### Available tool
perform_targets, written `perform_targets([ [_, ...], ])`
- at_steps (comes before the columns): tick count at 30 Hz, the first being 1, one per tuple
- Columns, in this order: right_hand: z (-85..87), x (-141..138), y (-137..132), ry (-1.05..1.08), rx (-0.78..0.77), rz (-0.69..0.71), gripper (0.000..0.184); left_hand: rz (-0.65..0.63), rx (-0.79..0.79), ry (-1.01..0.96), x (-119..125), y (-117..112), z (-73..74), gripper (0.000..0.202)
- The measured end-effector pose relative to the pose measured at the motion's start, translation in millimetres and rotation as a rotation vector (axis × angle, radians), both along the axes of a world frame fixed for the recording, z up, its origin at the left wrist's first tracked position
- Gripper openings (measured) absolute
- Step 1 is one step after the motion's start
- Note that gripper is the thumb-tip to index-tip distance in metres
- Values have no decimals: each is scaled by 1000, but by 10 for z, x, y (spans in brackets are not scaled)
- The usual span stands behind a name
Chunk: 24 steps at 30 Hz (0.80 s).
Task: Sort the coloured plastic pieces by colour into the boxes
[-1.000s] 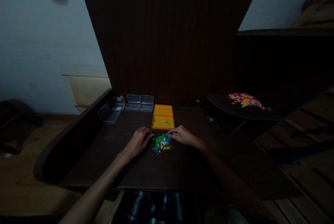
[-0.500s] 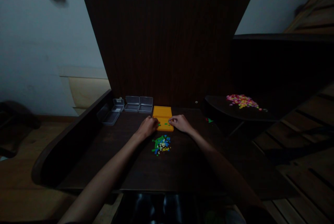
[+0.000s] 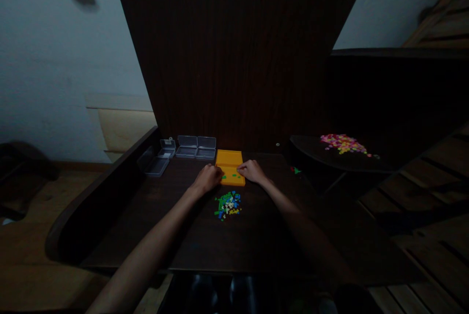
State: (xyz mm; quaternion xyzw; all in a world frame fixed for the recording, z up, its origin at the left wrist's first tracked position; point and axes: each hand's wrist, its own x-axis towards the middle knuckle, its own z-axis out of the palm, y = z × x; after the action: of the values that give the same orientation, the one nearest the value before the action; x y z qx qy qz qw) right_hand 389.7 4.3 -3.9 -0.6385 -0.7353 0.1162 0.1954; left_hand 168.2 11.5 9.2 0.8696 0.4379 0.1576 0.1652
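Note:
An opened yellow plastic case [image 3: 229,157] lies at the back of the dark desk, its lid leaning up behind. Small green pieces [image 3: 234,175] lie in its front half. My left hand [image 3: 208,177] is at the case's left edge, fingers curled; what they hold, if anything, is hidden. My right hand [image 3: 252,171] reaches over the right edge, with thumb and fingertips pinched together; anything between them is too small to make out. Just in front of the case is a loose pile of small green, blue, white and yellow pieces [image 3: 227,205].
Clear plastic boxes with raised lids [image 3: 197,147] stand at the back left, beside another clear box [image 3: 157,166]. A curved shelf [image 3: 311,150] on the right bears a heap of pink and yellow bits [image 3: 343,143]. A small green and red piece [image 3: 295,170] lies below it.
The view has shifted slightly, so everything sits a little lower and to the right. Both hands stay at the case, with hardly any movement.

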Motion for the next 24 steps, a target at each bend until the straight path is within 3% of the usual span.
perform_targets([
  [12, 54, 63, -28, 37, -17, 48, 25, -44, 89, -85, -217, -159, -6, 23],
  [24, 18, 91, -19, 79, -17, 43, 27, -108, 121, -192, -248, -242, -6, 23],
])
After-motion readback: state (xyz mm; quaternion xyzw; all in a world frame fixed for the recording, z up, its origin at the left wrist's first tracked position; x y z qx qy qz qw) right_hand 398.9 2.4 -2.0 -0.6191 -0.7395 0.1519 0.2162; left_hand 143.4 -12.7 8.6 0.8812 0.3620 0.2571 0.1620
